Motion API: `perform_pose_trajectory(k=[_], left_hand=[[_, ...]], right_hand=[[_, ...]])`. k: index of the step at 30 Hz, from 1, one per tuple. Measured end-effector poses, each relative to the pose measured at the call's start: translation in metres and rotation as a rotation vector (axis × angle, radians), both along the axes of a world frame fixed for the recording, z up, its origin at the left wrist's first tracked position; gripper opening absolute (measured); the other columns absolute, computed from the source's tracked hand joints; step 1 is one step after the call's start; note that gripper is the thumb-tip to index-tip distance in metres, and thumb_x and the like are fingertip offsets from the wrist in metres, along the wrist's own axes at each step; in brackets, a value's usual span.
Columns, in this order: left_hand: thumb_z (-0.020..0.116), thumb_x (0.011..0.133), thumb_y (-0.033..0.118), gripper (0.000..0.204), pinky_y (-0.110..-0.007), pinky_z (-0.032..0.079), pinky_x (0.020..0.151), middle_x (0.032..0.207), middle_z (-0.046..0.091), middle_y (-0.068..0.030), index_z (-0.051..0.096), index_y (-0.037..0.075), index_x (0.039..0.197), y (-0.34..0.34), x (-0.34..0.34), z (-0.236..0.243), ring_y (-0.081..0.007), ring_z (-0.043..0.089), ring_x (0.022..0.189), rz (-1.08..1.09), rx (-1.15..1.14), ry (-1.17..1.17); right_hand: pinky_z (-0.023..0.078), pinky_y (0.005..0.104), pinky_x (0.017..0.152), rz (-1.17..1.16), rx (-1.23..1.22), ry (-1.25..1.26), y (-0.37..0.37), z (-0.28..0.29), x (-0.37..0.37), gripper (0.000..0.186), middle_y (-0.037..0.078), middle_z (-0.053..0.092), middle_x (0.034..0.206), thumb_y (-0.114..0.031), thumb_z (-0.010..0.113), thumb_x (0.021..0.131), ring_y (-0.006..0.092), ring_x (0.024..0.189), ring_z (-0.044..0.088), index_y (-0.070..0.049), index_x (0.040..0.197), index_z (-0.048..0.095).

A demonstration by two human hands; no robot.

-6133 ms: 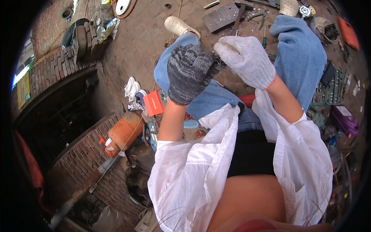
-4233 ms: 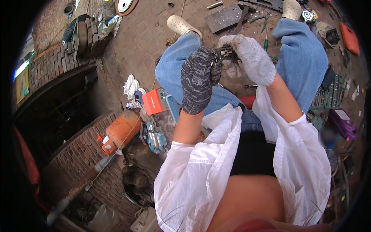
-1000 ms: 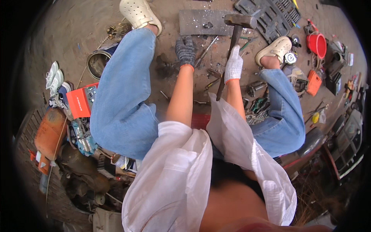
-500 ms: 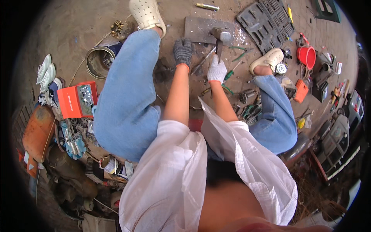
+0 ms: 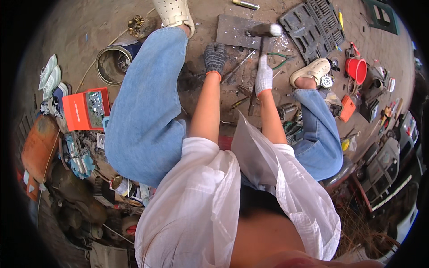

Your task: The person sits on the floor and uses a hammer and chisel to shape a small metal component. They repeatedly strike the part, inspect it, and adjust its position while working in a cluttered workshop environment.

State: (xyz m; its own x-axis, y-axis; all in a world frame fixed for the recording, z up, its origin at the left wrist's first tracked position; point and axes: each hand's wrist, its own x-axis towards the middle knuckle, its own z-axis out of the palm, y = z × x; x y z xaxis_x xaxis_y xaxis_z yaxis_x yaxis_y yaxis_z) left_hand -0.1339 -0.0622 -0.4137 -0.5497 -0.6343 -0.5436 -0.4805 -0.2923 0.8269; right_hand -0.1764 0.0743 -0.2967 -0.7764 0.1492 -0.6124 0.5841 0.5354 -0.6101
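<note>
My right hand (image 5: 264, 76), in a white knit glove, grips the handle of a hammer (image 5: 270, 30). The hammer's head hangs over the right part of a flat dark metal plate (image 5: 230, 32) on the ground. A dark grey glove covers my left hand (image 5: 214, 59), closed at the plate's near left edge; its curled fingers hide whatever they may hold. Between the hands lies a thin rod-like tool (image 5: 239, 67), apart from both. Green-handled pliers (image 5: 281, 59) lie just right of the hammer's handle. Small pale fragments dot the ground by the plate.
An open black tool case (image 5: 308, 29) lies at the far right. Beyond my right foot stands a red bowl (image 5: 356, 68). A metal bucket (image 5: 110, 65) and a red-orange box (image 5: 77, 111) flank my left leg. Several loose tools (image 5: 292, 129) lie by my right knee.
The hammer's head has moved up and slightly right, turning with my right hand, which has also shifted right. My left hand stays near the plate's edge. The whole view has shifted slightly.
</note>
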Motion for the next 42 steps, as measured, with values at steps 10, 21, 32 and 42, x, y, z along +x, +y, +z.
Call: perform_pose_trajectory(k=[10,21,32,42], left_hand=[[0.055,0.082,0.018,0.018,-0.028,0.042,0.046,0.063,0.055,-0.0057,0.055,0.001,0.081,0.001,0.004,-0.024,-0.0124,0.05,0.053,0.041,-0.106,0.013],[0.052,0.08,0.019,0.021,-0.034,0.044,0.063,0.073,0.059,-0.017,0.055,-0.002,0.08,-0.013,0.0,-0.002,-0.025,0.056,0.065,-0.08,-0.237,-0.105],[0.05,0.082,0.016,0.017,-0.032,0.043,0.069,0.077,0.057,-0.0119,0.053,-0.001,0.082,-0.004,-0.016,0.015,-0.0177,0.051,0.069,0.039,-0.357,0.0],[0.051,0.08,0.007,0.019,-0.027,0.045,0.066,0.088,0.057,-0.0097,0.05,-0.001,0.098,-0.061,-0.076,0.019,-0.0138,0.052,0.072,0.007,-0.444,0.069]], right_hand=[[0.037,0.0329,0.046,0.113,-0.074,0.608,0.015,0.036,-0.014,0.043,0.01,0.046,0.051,-0.033,0.038,0.088,0.019,0.045,0.045,-0.003,0.059,0.048],[0.038,0.0431,0.063,0.081,0.307,0.049,0.027,-0.033,-0.005,0.07,0.027,0.054,0.066,-0.055,0.038,0.083,0.0372,0.062,0.051,0.011,0.067,0.055],[0.038,0.0451,0.069,0.279,0.242,0.138,0.023,-0.011,-0.019,0.059,0.028,0.057,0.075,-0.047,0.036,0.086,0.0401,0.075,0.055,0.008,0.082,0.058],[0.039,0.0367,0.061,-0.025,-0.019,0.027,-0.021,-0.029,0.016,0.057,0.017,0.055,0.063,-0.047,0.043,0.085,0.0219,0.06,0.047,0.008,0.076,0.058]])
